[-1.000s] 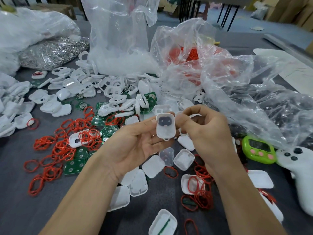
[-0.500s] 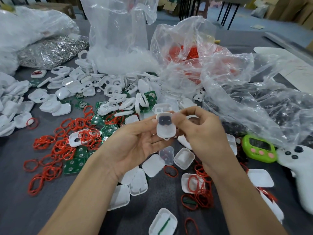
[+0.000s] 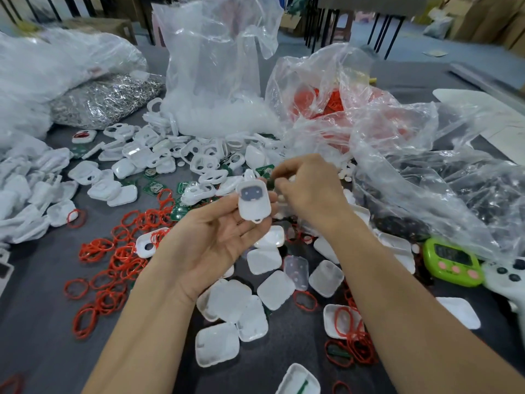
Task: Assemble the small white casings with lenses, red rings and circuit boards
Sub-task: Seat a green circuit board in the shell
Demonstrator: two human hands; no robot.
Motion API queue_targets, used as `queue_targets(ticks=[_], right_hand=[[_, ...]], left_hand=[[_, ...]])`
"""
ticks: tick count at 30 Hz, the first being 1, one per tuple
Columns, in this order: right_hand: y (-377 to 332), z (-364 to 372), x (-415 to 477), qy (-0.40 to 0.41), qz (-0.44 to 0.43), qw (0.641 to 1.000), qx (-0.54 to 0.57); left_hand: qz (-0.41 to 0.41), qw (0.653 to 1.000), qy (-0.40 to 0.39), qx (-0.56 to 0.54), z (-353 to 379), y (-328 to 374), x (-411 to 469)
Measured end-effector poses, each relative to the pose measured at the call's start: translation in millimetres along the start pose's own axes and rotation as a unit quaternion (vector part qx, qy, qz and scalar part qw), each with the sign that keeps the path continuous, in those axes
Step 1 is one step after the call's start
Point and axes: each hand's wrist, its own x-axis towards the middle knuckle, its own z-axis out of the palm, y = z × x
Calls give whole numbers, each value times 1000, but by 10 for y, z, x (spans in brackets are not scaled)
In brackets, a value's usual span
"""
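Farther off at twelve o'clock, a clear bag [image 3: 216, 81] held white parts, and a second bag [image 3: 312, 69] at one o'clock held red rings [image 3: 332, 100]. Our left hand [image 3: 216, 240] gripped the white casing [image 3: 253, 206] at centre, a dark insert in its upper half. Our right hand [image 3: 309, 189] at three o'clock, fingers bunched, pinched a small dark piece [image 3: 271, 183], too blurred to name. A green timer [image 3: 451, 263] sat on the surface [image 3: 34, 322] at four.

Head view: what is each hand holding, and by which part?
Left hand pinches the white casing by its side edges. Right hand pinches something small and dark, too blurred to identify.
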Motion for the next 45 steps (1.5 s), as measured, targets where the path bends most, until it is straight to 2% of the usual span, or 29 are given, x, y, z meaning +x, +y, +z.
queue_targets(ticks=[5, 8, 11, 14, 16, 18, 21, 24, 27, 31, 33, 37, 43, 45], right_hand=[[-135, 154, 251, -60, -5, 984, -166], [-151, 255, 284, -43, -26, 966, -252], [-174, 273, 285, -30, -60, 957, -283], [-168, 195, 264, -35, -57, 954, -291], [-125, 86, 207, -19, -48, 978, -202], [-33, -73, 104, 34, -27, 996, -74], [146, -286, -191, 108, -4, 991, 82], [290, -362, -531, 53, 16, 943, 329], [369, -346, -709, 8, 29, 893, 449], [347, -360, -759, 22, 36, 847, 530], [328, -349, -772, 39, 29, 850, 525], [316, -323, -778, 56, 31, 883, 465], [361, -326, -742, 51, 110, 873, 472], [362, -329, -735, 50, 128, 853, 503]], left_hand=[[10, 1000, -4, -20, -45, 81, -20], [16, 999, -5, -29, -55, 93, -13], [15, 999, -10, -33, -61, 87, -12], [11, 999, -14, -31, -69, 77, -14], [10, 999, -10, -30, -64, 64, -11], [8, 1000, 0, -25, -50, 41, -2], [2, 1000, 8, 5, -23, -4, 6], [-18, 999, 12, 39, 26, -80, 24], [-25, 996, 4, 84, 77, -159, 39], [-20, 992, 5, 123, 103, -223, 61], [-19, 992, 0, 125, 100, -235, 69], [-21, 993, -9, 118, 99, -257, 70], [-27, 993, -7, 116, 123, -263, 69], [-27, 993, -7, 119, 126, -267, 68]])
